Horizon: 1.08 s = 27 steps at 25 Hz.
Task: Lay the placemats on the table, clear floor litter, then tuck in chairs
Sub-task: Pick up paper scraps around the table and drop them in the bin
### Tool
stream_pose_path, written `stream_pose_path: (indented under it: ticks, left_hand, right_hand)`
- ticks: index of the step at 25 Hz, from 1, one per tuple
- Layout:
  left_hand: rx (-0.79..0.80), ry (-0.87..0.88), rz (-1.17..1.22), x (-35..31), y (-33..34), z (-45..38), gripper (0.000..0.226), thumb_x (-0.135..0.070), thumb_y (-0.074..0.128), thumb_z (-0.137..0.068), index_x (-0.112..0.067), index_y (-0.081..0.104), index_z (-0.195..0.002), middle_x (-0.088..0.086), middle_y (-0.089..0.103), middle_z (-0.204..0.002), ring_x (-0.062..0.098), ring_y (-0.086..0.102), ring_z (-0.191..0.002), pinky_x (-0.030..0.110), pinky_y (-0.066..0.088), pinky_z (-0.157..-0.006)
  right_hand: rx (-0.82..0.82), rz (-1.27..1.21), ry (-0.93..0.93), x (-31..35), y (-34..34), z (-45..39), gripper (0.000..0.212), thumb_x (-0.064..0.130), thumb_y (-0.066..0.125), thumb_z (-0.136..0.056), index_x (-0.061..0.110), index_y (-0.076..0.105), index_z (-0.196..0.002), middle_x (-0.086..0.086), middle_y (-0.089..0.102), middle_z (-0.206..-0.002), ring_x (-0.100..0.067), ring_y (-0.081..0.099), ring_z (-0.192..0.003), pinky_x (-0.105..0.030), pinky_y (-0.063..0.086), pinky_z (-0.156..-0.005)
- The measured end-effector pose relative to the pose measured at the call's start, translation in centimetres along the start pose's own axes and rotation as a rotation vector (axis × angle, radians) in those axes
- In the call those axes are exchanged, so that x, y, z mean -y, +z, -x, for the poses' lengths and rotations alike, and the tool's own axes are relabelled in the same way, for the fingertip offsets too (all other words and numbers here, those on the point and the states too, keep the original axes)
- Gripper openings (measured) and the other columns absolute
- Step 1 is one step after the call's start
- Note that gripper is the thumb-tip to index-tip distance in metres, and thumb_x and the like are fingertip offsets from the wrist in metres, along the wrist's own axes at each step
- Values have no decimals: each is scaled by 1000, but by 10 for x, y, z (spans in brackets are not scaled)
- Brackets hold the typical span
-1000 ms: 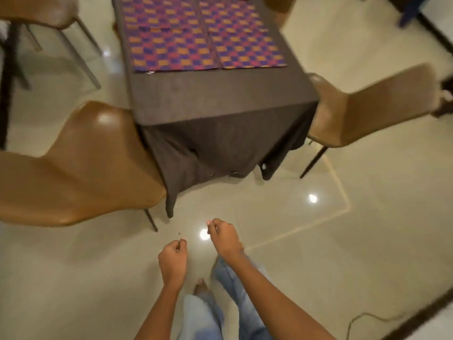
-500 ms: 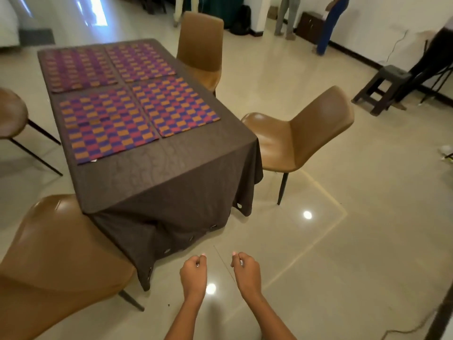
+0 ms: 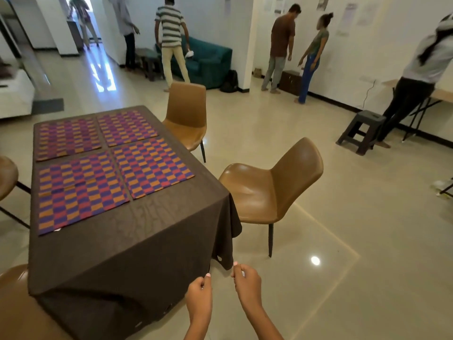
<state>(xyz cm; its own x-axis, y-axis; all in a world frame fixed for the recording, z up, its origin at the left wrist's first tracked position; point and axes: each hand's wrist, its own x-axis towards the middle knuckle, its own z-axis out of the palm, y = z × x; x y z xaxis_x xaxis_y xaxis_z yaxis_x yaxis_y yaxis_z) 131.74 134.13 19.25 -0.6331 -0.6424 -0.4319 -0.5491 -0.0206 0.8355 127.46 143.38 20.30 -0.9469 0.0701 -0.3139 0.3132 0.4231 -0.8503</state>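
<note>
Several checked orange, red and purple placemats (image 3: 78, 192) lie flat on the table, which is covered by a dark brown cloth (image 3: 122, 253). Tan chairs stand pulled out from it: one at the right side (image 3: 264, 192), one at the far right (image 3: 186, 119), one at the near left corner (image 3: 14, 303) and one at the left edge (image 3: 7, 175). My left hand (image 3: 199, 295) and right hand (image 3: 247, 285) hover side by side off the table's near right corner. Each has its thumb pinched to its curled fingers, the right on a small pale bit of litter.
Glossy beige floor stretches to the right of the table. A dark step stool (image 3: 362, 131) stands at the right by a folding table (image 3: 441, 96). A teal sofa (image 3: 208, 60) is at the back. Several people stand along the walls.
My view has lifted from the floor up to the table and the room. Both hands have stayed pinched and close together, now held higher by the table's corner.
</note>
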Motion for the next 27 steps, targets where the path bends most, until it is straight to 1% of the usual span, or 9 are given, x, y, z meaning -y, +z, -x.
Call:
stream_pose_path:
  ticks: [4,6,9,14,16,19,21,25,27]
  left_hand:
    - [-52,-14,31,-41,48,-11,38,-23,53,-94,-6,49,-60,11,50,-60,19,45,-57,30,33,-56]
    - [-77,19,62,-63,70,-13,39,-22,53,-95,-7,49,-59,10,50,-59,19,46,-57,30,33,-57]
    - [-90,59,89,-88,105,-16,40,-20,50,-95,-7,46,-58,7,47,-56,17,42,-53,29,31,-53]
    - [-86,78,96,-111,152,-48,37,-19,50,-95,-5,43,-61,6,43,-53,15,39,-48,25,31,-48]
    - [-77,72,90,-121,172,-73,38,-20,51,-95,-6,43,-61,8,43,-54,16,40,-49,26,32,-49]
    - [-65,53,76,-140,199,-114,39,-21,52,-95,-6,43,-60,9,43,-56,20,40,-54,31,32,-54]
    - [-30,61,70,-158,218,-142,39,-22,51,-95,-5,45,-60,10,45,-56,21,41,-55,33,33,-55]
    - [-1,72,53,-201,259,-194,39,-27,51,-94,-7,46,-61,10,43,-57,22,42,-55,35,35,-56]
    - [13,63,64,-219,275,-211,38,-28,50,-94,-7,48,-62,10,43,-57,21,41,-55,35,35,-57]
  right_hand:
    - [52,15,-7,15,-37,-60,36,32,49,-97,23,55,-62,2,56,-63,-11,54,-62,-23,44,-62]
    - [80,3,-19,22,-56,-87,35,31,49,-96,21,56,-64,1,55,-64,-12,53,-63,-22,43,-60]
    - [98,-33,-61,24,-81,-122,35,29,49,-97,18,57,-64,0,55,-61,-12,52,-60,-23,41,-57]
    - [111,-73,-24,20,-95,-180,36,27,49,-97,17,58,-63,1,52,-57,-13,50,-58,-26,40,-59]
    - [126,-61,-24,24,-94,-211,38,27,49,-97,18,57,-61,1,52,-56,-13,49,-57,-25,40,-58]
    - [177,20,-54,39,-87,-252,41,30,47,-97,21,54,-58,4,51,-54,-12,50,-55,-27,40,-58]
    - [197,80,-101,56,-85,-280,45,34,44,-98,22,49,-55,6,49,-52,-10,48,-54,-27,38,-58]
    - [157,110,-153,96,-95,-339,50,34,42,-99,21,36,-51,8,37,-48,-6,35,-46,-20,26,-49]
    - [148,129,-144,109,-101,-369,51,34,43,-99,20,35,-50,7,36,-47,-6,33,-45,-19,26,-46]
